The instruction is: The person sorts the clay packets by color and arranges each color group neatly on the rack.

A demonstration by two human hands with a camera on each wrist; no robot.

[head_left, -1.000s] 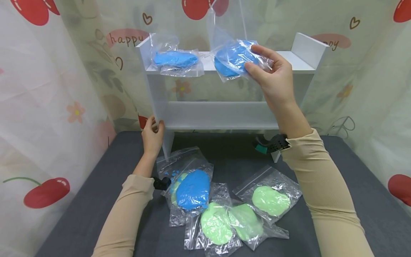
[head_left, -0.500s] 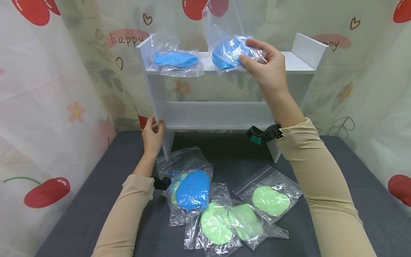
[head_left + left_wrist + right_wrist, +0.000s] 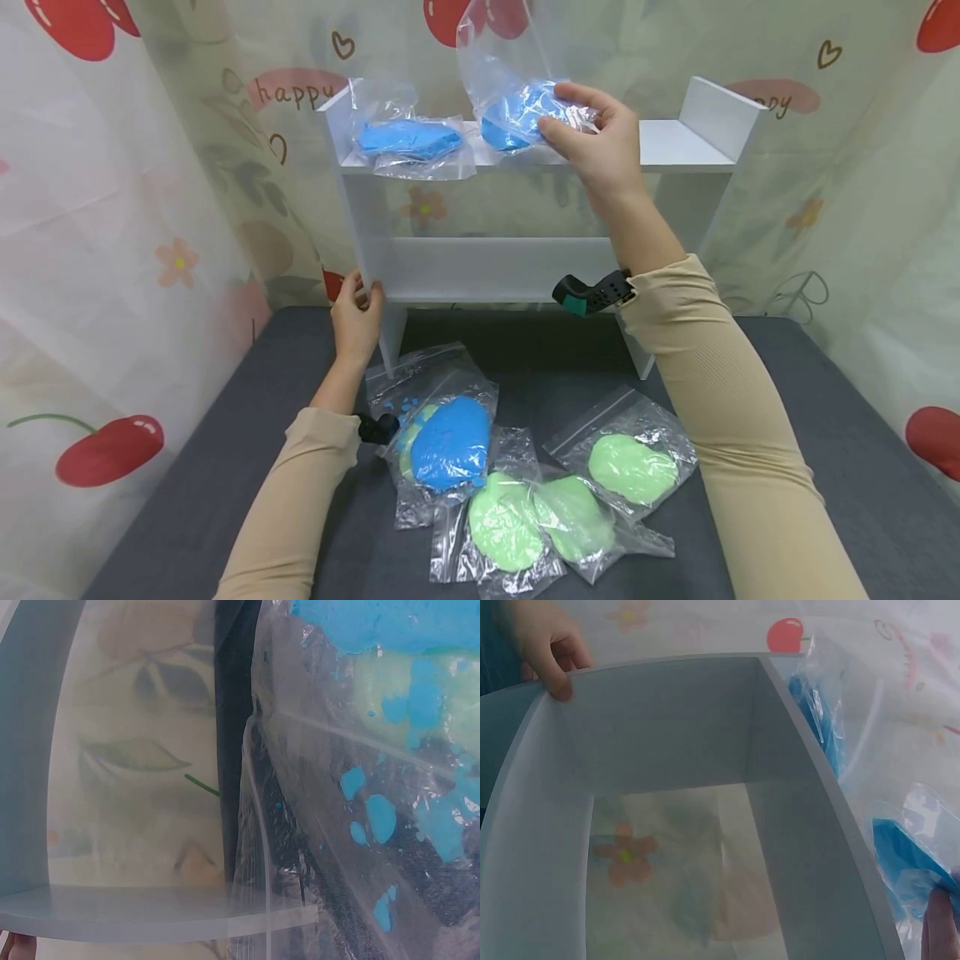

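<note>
My right hand (image 3: pixel 603 150) pinches a clear plastic bag with a flat blue clay-like lump (image 3: pixel 512 118) between thumb and fingers. It is over the top board of a white two-tier shelf (image 3: pixel 510 268); whether its underside touches the board I cannot tell. To its left on that board lies another bagged blue lump (image 3: pixel 411 140). My left hand (image 3: pixel 356 323) grips the shelf's left side panel, thumb on one face and fingers on the other. In the right wrist view, the left hand (image 3: pixel 551 649) holds the panel edge, and the held blue bag (image 3: pixel 907 859) shows at the right.
On the dark table (image 3: pixel 210 500) before the shelf lie several zip bags. One blue lump (image 3: pixel 452 442) overlaps a bag with green and blue bits. Bagged green lumps (image 3: pixel 506 521) lie nearer, another green one (image 3: pixel 632 468) to the right. A patterned curtain hangs behind.
My right hand has moved left and slightly up with the bagged blue lump, closer to the bag at the shelf's left end. The left hand has stayed on the panel.
</note>
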